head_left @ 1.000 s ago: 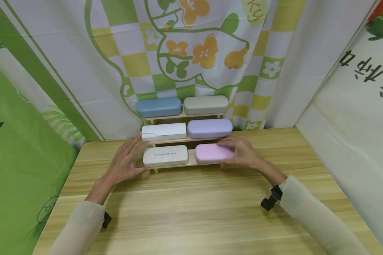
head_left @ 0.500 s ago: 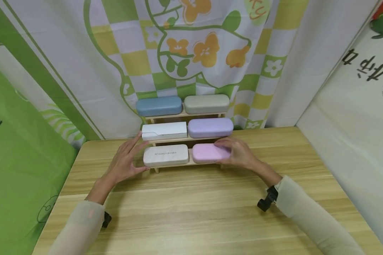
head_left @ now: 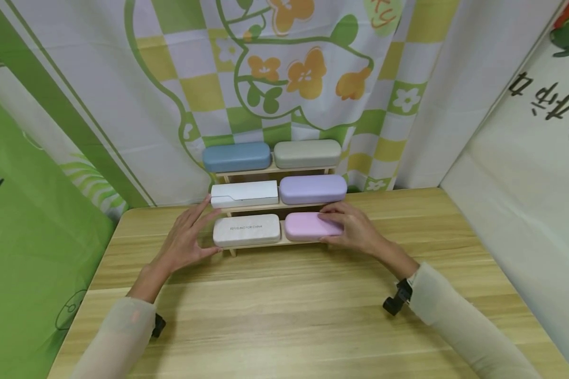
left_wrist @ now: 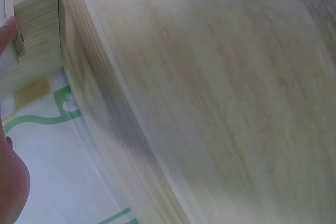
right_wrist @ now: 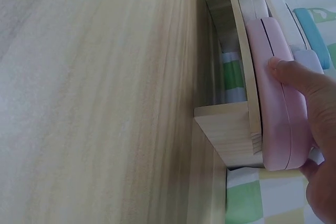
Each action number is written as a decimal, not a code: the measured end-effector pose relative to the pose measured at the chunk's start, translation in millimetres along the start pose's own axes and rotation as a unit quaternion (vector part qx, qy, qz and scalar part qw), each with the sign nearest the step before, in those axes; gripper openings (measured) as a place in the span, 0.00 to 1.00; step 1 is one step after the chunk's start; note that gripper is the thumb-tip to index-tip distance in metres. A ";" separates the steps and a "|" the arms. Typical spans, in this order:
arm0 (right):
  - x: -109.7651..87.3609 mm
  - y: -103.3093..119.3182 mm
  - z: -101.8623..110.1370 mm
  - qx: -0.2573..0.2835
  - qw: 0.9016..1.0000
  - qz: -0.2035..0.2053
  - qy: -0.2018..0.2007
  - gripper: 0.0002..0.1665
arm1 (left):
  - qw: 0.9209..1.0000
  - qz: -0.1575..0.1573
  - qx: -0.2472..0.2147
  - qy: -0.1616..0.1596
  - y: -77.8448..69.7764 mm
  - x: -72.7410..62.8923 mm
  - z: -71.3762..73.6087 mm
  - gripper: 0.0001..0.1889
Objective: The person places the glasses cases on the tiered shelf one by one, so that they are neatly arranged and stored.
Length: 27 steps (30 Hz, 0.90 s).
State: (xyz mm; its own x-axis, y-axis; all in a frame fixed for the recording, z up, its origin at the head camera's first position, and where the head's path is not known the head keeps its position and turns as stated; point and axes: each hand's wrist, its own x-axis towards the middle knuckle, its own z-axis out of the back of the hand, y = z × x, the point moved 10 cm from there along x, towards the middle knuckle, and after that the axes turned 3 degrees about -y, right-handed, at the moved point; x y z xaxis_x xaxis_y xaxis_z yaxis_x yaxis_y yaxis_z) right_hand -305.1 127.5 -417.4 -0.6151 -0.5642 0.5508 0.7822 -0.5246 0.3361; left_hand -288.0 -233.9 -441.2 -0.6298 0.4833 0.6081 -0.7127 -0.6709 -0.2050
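Observation:
In the head view, my right hand (head_left: 355, 226) grips the right end of a pink glasses case (head_left: 305, 226) on the lowest tier of a wooden stepped rack (head_left: 284, 239). The right wrist view shows the thumb pressed on the front of the case. My left hand (head_left: 184, 243) spreads its fingers at the left side of the rack. Its thumb is at the lower left corner of a printed white glasses case (head_left: 246, 230), and a fingertip is at the left end of a plain white case (head_left: 244, 195) one tier up.
A lilac case (head_left: 313, 189) fills the middle tier's right side. On the top tier sit a blue case (head_left: 237, 157) and a grey-green case (head_left: 307, 153). Behind the rack hangs a patterned curtain (head_left: 308, 105). The wooden table (head_left: 275, 316) extends in front.
My right hand has slid the pink glasses case a little left along the lowest tier, nearer the printed white case. The left hand has kept its place.

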 end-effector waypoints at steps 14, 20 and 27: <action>0.2 3.5 1.9 -0.012 0.999 0.034 -0.032 0.35 | 1.000 0.006 0.009 0.008 2.8 -0.9 -0.2 0.58; -1.5 5.8 2.7 -0.019 0.997 0.052 -0.050 0.35 | 1.000 0.001 0.022 0.005 1.5 -1.4 0.4 0.59; -4.8 10.2 5.8 -0.031 0.995 0.076 -0.059 0.35 | 1.000 0.002 0.023 0.000 -0.9 -2.5 2.3 0.58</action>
State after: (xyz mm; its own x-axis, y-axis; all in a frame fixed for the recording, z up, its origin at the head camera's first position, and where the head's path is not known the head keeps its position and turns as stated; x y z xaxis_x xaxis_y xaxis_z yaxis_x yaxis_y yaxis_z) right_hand -293.5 128.5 -412.1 -0.4722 -0.5632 0.6781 0.8549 -0.4800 0.1967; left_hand -285.1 -235.8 -440.8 -0.6327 0.4797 0.6079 -0.6945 -0.6987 -0.1715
